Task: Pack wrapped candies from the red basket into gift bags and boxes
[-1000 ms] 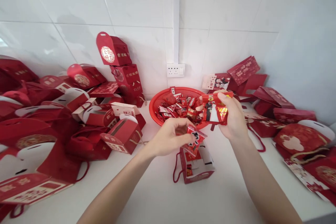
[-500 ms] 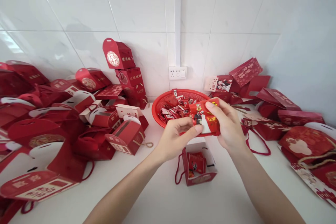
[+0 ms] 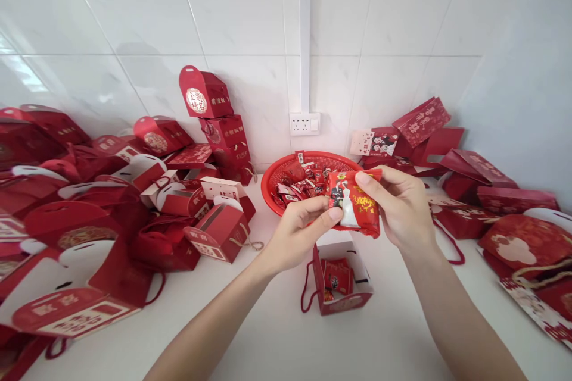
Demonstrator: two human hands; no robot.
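Note:
Between my two hands is a red candy packet printed with a bride and groom and gold lettering. My left hand pinches its left edge, thumb on the front. My right hand grips its right side, thumb near the top. Below the packet, an open red gift box stands on the white table, its cord handle hanging to the left. Several red packets lie inside this box. Behind my hands sits a red plastic basket with many small wrapped sweets, partly hidden by my hands and the packet.
Many red gift boxes crowd the left side, some open, with a stack against the tiled wall. More boxes and a rope-handled one stand at the right. A wall socket is above the basket.
The packet has turned slightly in my hands, so its gold lettering shows more fully. My right hand has shifted a little to the right. The view has moved slightly.

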